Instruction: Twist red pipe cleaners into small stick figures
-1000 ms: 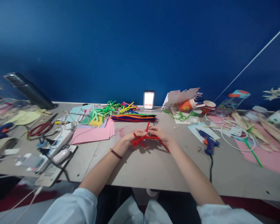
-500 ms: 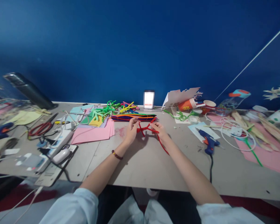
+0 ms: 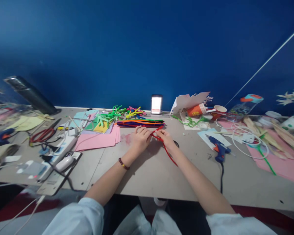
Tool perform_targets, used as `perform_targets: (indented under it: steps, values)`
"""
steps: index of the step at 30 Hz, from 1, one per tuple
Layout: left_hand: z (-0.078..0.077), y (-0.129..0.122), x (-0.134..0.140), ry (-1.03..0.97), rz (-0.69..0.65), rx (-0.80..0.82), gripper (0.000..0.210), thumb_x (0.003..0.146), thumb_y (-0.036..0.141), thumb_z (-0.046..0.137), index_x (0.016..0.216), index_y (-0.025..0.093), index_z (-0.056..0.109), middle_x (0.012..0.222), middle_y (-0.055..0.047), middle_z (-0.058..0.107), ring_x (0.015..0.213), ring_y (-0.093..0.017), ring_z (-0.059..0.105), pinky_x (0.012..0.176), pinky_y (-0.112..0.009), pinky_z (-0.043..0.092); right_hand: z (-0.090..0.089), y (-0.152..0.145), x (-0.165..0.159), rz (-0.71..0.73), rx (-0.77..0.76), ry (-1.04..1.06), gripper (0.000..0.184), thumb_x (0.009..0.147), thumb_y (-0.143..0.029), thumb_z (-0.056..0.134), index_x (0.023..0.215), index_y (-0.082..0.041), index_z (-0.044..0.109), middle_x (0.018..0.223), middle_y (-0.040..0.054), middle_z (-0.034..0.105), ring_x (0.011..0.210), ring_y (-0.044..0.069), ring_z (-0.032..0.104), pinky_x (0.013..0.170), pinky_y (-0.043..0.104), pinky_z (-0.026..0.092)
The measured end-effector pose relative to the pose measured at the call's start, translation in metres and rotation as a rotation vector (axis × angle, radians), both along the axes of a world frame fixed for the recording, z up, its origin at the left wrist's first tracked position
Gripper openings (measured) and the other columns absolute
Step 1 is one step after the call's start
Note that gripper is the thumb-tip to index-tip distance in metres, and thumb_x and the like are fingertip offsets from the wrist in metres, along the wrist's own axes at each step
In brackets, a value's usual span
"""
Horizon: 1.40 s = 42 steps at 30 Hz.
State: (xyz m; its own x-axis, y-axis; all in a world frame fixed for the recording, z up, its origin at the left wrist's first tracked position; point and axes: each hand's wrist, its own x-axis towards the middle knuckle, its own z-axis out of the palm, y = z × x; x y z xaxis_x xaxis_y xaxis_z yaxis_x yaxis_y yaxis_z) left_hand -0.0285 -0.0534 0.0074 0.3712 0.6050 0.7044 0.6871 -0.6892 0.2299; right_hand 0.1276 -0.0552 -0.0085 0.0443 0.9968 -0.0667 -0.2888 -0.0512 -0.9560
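Between my hands is a red pipe cleaner, its free end trailing down beside my right wrist. My left hand is closed around the left part of the red piece, hiding most of it. The fingers of my right hand pinch the red strands close to the left fingertips. Just beyond the hands lies a bundle of pipe cleaners in purple, orange and other colours. Behind my right wrist a small dark round object partly shows.
Pink paper and green bent pipe cleaners lie to the left, near a power strip and mouse. A blue glue gun lies right. A lit phone stands behind; paper cups lie back right.
My left hand has moved right and turned over the red piece, covering its left loop. My hands are now closer together. The dark round object has come into view behind the right wrist.
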Motion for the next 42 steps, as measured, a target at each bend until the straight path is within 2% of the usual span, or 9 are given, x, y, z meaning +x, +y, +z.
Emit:
perform_targets:
  steps: [4, 9, 14, 19, 25, 28, 33, 37, 42]
  values:
    - [0.000, 0.000, 0.001, -0.123, 0.003, -0.173, 0.016, 0.084, 0.022, 0.052, 0.084, 0.020, 0.067, 0.079, -0.004, 0.069, 0.079, -0.017, 0.060, 0.093, -0.039, 0.037, 0.003, -0.001, 0.001, 0.059, -0.007, -0.048, 0.036, 0.057, -0.049, 0.075, 0.071, -0.018, 0.062, 0.052, -0.0055, 0.052, 0.045, 0.007, 0.044, 0.040, 0.019, 0.033]
    - [0.002, 0.001, 0.005, -0.564, -0.092, -0.812, 0.021, 0.080, 0.033, 0.057, 0.072, 0.017, 0.067, 0.071, -0.004, 0.068, 0.064, -0.014, 0.058, 0.064, -0.027, 0.042, 0.005, 0.000, 0.003, 0.041, 0.026, -0.188, 0.035, 0.059, -0.049, 0.072, 0.074, -0.018, 0.064, 0.051, -0.0043, 0.052, 0.042, 0.007, 0.043, 0.036, 0.019, 0.029]
    - [0.006, 0.002, 0.004, -0.933, -0.217, -1.258, 0.023, 0.067, 0.036, 0.072, 0.069, 0.014, 0.066, 0.065, -0.005, 0.065, 0.056, -0.012, 0.055, 0.055, -0.025, 0.040, 0.002, 0.002, 0.006, 0.030, 0.059, -0.254, 0.037, 0.062, -0.052, 0.069, 0.073, -0.018, 0.064, 0.047, -0.0051, 0.048, 0.040, 0.007, 0.039, 0.034, 0.020, 0.025]
    - [0.009, 0.003, 0.002, -1.025, -0.287, -1.484, 0.021, 0.070, 0.033, 0.068, 0.066, 0.013, 0.064, 0.064, -0.004, 0.062, 0.050, -0.011, 0.054, 0.050, -0.025, 0.038, 0.000, 0.002, 0.005, 0.074, 0.023, -0.191, 0.039, 0.061, -0.055, 0.070, 0.068, -0.017, 0.062, 0.049, -0.0044, 0.049, 0.042, 0.007, 0.040, 0.036, 0.019, 0.024]
    - [0.001, 0.008, 0.004, -1.040, -0.321, -1.594, 0.020, 0.072, 0.034, 0.064, 0.071, 0.013, 0.064, 0.069, -0.007, 0.065, 0.059, -0.014, 0.058, 0.055, -0.025, 0.041, 0.003, 0.000, 0.003, 0.024, 0.012, -0.162, 0.038, 0.058, -0.053, 0.072, 0.066, -0.017, 0.060, 0.049, -0.0048, 0.050, 0.042, 0.007, 0.039, 0.039, 0.021, 0.024]
    - [-0.002, 0.006, 0.007, -0.900, -0.201, -1.398, 0.022, 0.071, 0.035, 0.066, 0.079, 0.014, 0.064, 0.074, -0.006, 0.066, 0.061, -0.014, 0.058, 0.057, -0.026, 0.042, 0.003, -0.001, 0.002, -0.021, 0.003, -0.149, 0.039, 0.056, -0.052, 0.074, 0.063, -0.018, 0.057, 0.048, -0.0057, 0.048, 0.042, 0.006, 0.038, 0.040, 0.021, 0.026]
    - [-0.004, 0.001, 0.008, -0.517, -0.088, -0.624, 0.029, 0.076, 0.025, 0.060, 0.104, 0.018, 0.056, 0.093, -0.005, 0.065, 0.084, -0.016, 0.061, 0.075, -0.029, 0.047, 0.004, -0.001, 0.000, -0.067, -0.057, -0.135, 0.040, 0.054, -0.052, 0.075, 0.061, -0.018, 0.054, 0.046, -0.0069, 0.045, 0.041, 0.006, 0.037, 0.040, 0.020, 0.025]
    - [-0.006, -0.001, 0.006, -0.143, 0.042, -0.111, 0.023, 0.080, 0.019, 0.056, 0.103, 0.018, 0.055, 0.102, -0.009, 0.065, 0.096, -0.019, 0.061, 0.086, -0.035, 0.045, 0.005, -0.001, -0.002, -0.081, -0.114, -0.069, 0.042, 0.051, -0.052, 0.076, 0.060, -0.018, 0.053, 0.046, -0.0064, 0.047, 0.042, 0.006, 0.039, 0.041, 0.020, 0.027]
    - [-0.009, -0.001, 0.005, 0.038, 0.045, 0.090, 0.020, 0.086, 0.016, 0.047, 0.100, 0.021, 0.061, 0.115, -0.011, 0.063, 0.101, -0.018, 0.060, 0.091, -0.035, 0.043, 0.005, -0.003, -0.003, -0.018, -0.146, 0.054, 0.039, 0.052, -0.047, 0.076, 0.062, -0.018, 0.052, 0.047, -0.0076, 0.047, 0.042, 0.006, 0.039, 0.041, 0.020, 0.028]
